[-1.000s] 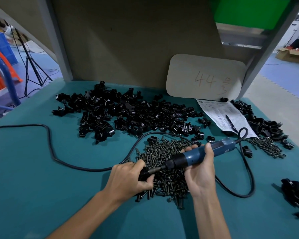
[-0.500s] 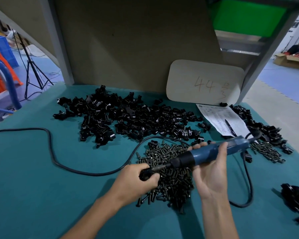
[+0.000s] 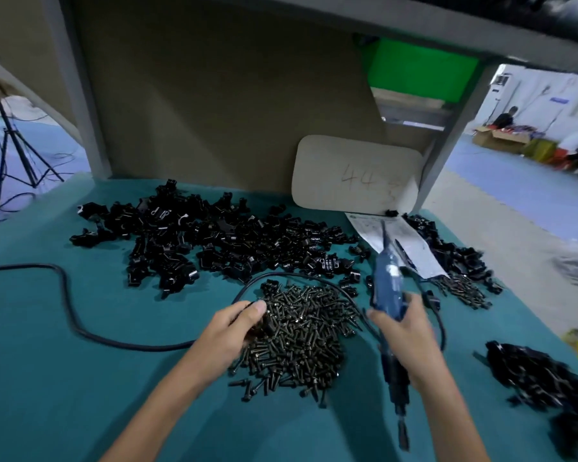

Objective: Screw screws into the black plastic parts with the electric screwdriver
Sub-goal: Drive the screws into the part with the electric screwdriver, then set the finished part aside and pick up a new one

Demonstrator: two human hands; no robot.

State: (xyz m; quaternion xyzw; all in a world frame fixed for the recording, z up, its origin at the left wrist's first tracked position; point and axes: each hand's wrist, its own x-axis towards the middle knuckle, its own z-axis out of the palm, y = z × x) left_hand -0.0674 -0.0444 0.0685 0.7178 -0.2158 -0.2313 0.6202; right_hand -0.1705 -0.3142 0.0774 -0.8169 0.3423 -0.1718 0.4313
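**Reader:** What does the figure show, from the largest element down?

**Legend:** A teal-covered desk. A broad heap of black plastic parts spreads from its far edge toward the middle. A second heap of black pieces lies at the right edge, blurred. At the desk's middle stands a mound of screws, and a lesser scatter of them lies toward the far right corner. A power cable loops in from the left edge and passes behind the mound toward the electric screwdriver.

**Reader:** And the hands?

**Legend:** The right hand has its fingers wrapped round the screwdriver's barrel. The tool is held just right of the mound, its bit pointing toward the near edge and touching no part. The left hand sits on the mound's left side, fingers curled and thumb pressed against them. Whether they clamp a screw or a part cannot be told.

**Reader:** How far along is the work?

**Legend:** No part sits under the bit and no screw is being driven. The step in hand appears to be fetching a screw. The far heap and the mound are both large, so most of the work seems to be left. The second heap may be finished pieces, but the blur hides whether they carry screws.
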